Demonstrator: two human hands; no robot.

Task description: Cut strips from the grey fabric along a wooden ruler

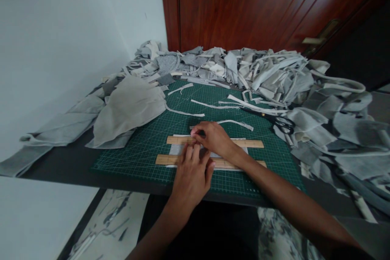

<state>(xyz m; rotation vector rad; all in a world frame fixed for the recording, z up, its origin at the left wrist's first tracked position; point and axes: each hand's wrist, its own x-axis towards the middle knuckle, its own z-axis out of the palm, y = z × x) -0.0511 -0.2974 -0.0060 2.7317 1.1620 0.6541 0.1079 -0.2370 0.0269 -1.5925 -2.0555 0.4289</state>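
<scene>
My left hand (191,170) lies with its fingers stretched forward over the nearer wooden ruler (167,159) and a light grey piece of cloth (174,150). Thumb and forefinger of my right hand (215,138) are pinched together at the far edge of the cloth, above the farther wooden ruler (254,144). What they hold, if anything, is too small to make out. Both rulers lie roughly parallel across the cloth, whose pale edges show beyond them. Under it all is a green cutting mat (134,168) with a white grid. My hands cover the middle of the cloth.
Thin cloth strips (213,105) lie on the mat. Black-handled scissors (283,124) rest at the right, partly among scraps. Heaped grey cloth scraps (274,73) line the back and right; larger cloth pieces (129,103) lie left. A wooden door (243,8) stands behind.
</scene>
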